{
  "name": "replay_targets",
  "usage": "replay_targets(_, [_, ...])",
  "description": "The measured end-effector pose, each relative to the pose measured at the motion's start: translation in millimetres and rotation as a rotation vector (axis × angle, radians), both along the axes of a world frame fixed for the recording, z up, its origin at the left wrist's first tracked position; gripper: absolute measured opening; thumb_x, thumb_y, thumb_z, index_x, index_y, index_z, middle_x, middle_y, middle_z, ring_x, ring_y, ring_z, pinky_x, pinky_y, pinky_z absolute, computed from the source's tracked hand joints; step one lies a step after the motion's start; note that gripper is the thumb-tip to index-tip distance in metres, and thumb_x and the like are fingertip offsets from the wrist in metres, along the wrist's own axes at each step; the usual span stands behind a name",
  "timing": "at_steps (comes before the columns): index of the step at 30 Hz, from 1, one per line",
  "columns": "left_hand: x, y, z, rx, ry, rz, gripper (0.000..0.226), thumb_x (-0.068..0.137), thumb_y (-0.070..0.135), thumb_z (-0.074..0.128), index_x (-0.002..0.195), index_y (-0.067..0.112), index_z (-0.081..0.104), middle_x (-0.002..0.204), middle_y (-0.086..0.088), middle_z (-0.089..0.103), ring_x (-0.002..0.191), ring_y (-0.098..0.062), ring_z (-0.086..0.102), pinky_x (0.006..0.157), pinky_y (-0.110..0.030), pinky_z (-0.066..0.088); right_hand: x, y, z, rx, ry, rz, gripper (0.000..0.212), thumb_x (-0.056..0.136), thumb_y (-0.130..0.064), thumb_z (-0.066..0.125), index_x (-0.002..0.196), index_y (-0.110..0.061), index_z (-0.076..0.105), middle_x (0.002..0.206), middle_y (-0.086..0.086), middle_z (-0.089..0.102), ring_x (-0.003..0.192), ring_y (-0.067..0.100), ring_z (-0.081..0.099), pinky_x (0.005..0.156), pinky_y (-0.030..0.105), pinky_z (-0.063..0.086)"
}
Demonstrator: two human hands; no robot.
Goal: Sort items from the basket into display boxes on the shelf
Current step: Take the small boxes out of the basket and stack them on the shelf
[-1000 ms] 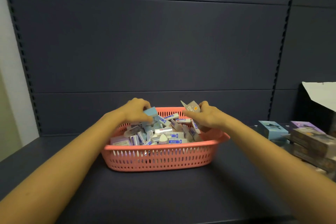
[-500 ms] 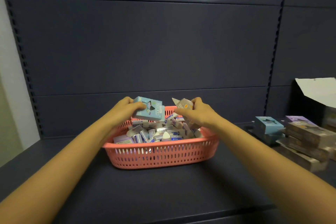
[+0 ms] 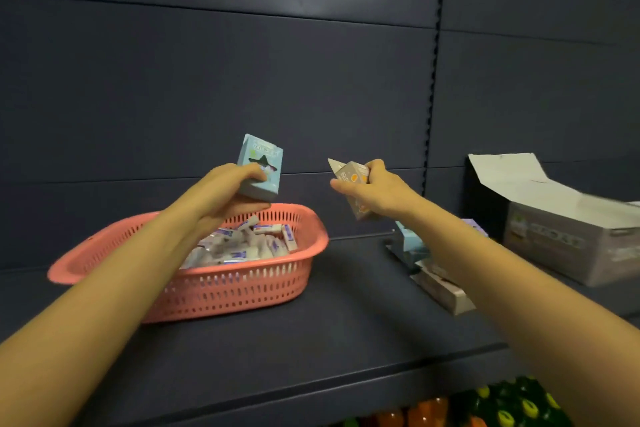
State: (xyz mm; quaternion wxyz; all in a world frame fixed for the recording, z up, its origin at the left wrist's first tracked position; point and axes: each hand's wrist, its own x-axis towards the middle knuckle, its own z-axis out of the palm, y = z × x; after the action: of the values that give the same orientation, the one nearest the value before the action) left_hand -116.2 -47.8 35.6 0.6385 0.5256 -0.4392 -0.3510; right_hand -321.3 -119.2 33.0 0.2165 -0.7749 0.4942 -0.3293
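Left hand [image 3: 225,192], grip closed round the blue carton [image 3: 262,165] at its base; right hand [image 3: 379,192], grip clutching the tan carton [image 3: 354,177]. Light, crushable card, I reckon: hold the flat sides.

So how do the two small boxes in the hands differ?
The blue box is pale blue with a dark picture; the beige box has orange marks. The blue box stands nearly upright over the basket; the beige box tilts, right of the basket. Both are small cartons held in the air.
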Motion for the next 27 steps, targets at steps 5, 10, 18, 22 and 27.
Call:
replay_targets(5, [-87.4,-33.3,-3.9,0.036,-0.177,-0.006,0.021,0.085,0.018,0.061,0.105,0.012,0.064,0.086,-0.004,0.065,0.061,-0.007,0.057,0.063,-0.022,0.048,-84.1,-24.8,13.4,-0.009,0.032,-0.012,0.068,0.086,-0.057,0.051,0.131,-0.010,0.030,0.117,0.008,0.051,0.102,0.026,0.054,0.084,0.038,0.046])
replay_targets(10, [-155.9,-71.2,-24.4,0.100,-0.206,0.021,0.032,0.080,0.027,0.071,0.101,0.004,0.067,0.053,0.005,0.038,0.037,-0.003,0.031,0.046,-0.015,0.034,-153.8,-50.7,5.4,-0.002,0.073,-0.032,0.070,0.087,-0.055,0.051,0.134,-0.009,0.027,0.118,0.008,0.049,0.105,0.028,0.054,0.093,0.043,0.049])
replay_targets(18, [-193.2,-111.9,-34.0,0.142,-0.227,0.099,0.035,0.076,0.027,0.075,0.102,0.005,0.066,0.092,-0.006,0.066,0.061,-0.008,0.047,0.058,-0.015,0.045,-211.5,-77.1,-6.3,0.075,0.026,-0.016,0.058,0.093,-0.045,0.042,0.137,-0.010,0.027,0.110,0.007,0.045,0.098,0.025,0.051,0.085,0.039,0.051])
replay_targets(22, [-206.5,-136.6,-40.5,0.213,-0.284,0.097,0.024,0.076,0.026,0.075,0.087,0.008,0.064,0.088,-0.005,0.063,0.065,-0.010,0.053,0.060,-0.017,0.046,-231.3,-85.7,-9.8,0.080,0.042,-0.003,0.056,0.093,-0.046,0.039,0.136,-0.012,0.031,0.110,0.005,0.047,0.097,0.023,0.049,0.076,0.030,0.039])
replay_targets(27, [-207.5,-170.1,-49.5,0.352,-0.378,0.087,0.041,0.072,0.031,0.078,0.096,-0.001,0.066,0.095,-0.012,0.066,0.066,-0.014,0.058,0.059,-0.020,0.047,-244.4,-95.1,-11.9,0.027,0.111,0.032,0.052,0.093,-0.046,0.043,0.131,-0.011,0.039,0.125,0.009,0.053,0.106,0.024,0.053,0.087,0.034,0.045])
